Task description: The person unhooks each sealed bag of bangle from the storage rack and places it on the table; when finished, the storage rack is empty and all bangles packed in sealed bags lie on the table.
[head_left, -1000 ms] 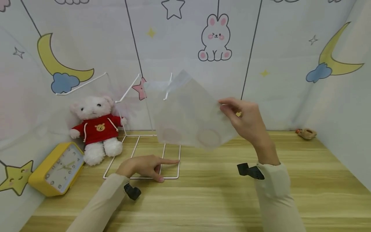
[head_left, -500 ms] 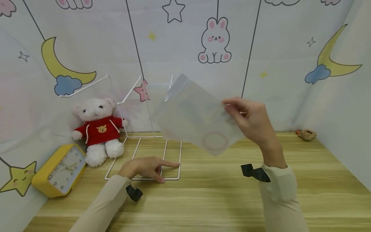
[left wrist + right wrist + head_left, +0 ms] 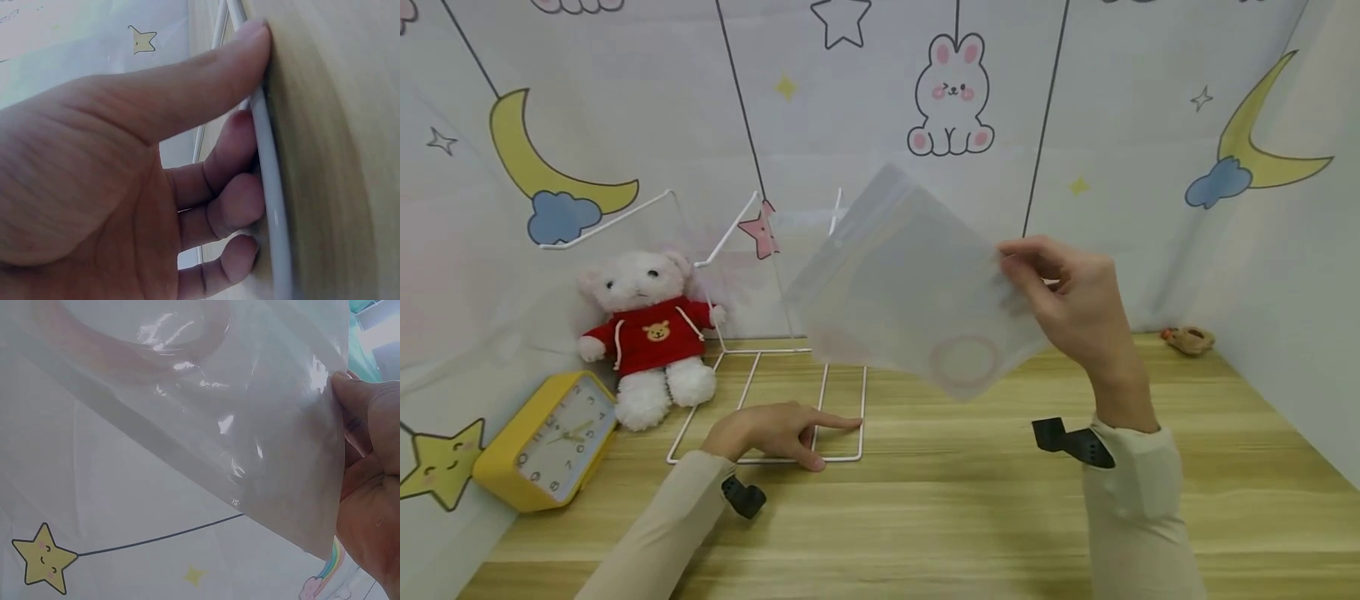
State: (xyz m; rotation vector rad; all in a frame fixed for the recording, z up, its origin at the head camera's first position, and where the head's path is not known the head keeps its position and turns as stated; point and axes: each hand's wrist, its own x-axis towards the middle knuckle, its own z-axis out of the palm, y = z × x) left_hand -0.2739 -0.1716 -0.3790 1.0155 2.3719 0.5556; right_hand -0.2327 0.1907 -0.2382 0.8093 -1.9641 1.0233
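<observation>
Rightward it's slid, the bag point(image 3: 910, 275) — tipped corner-up, its right side pinched in my right hand point(image 3: 1071, 304), the nearer one — high and right of my left hand point(image 3: 782, 433), pressing the rack point(image 3: 844, 459), index straight.

The person wears long, plain sleeves in pale beige: the left sleeve point(image 3: 658, 517) and the right sleeve point(image 3: 1138, 517) match, softly creased, ending in plain cuffs. Beside the left cuff point(image 3: 706, 471) shows a small, angular black fitting point(image 3: 744, 497); beside the right cuff point(image 3: 1131, 454), a bent black piece point(image 3: 1072, 442) with tiny dots.
</observation>
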